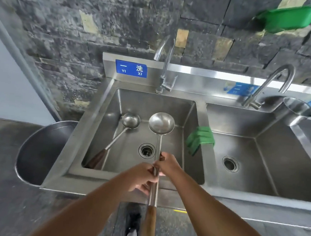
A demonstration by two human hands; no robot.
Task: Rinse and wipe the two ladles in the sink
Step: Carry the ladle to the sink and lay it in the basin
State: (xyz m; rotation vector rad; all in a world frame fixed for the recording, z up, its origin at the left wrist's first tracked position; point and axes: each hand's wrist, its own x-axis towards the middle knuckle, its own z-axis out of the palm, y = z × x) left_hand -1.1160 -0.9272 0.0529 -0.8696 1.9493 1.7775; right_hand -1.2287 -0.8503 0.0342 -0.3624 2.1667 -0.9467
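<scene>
Head view: both hands, left hand (141, 177) and right hand (168, 164), grip the larger ladle (161, 124) by its shaft over the sink (104, 103); the smaller ladle (130, 120) lies at nine o'clock.

Much of the scene lies cut off or blurred

The held ladle (161, 124) has its wooden handle end leaving the bottom edge; both hands (143, 177) cover its shaft; the right-hand blue signs (242, 89) blur beyond reading; the green tray (288, 17) smears.
</scene>
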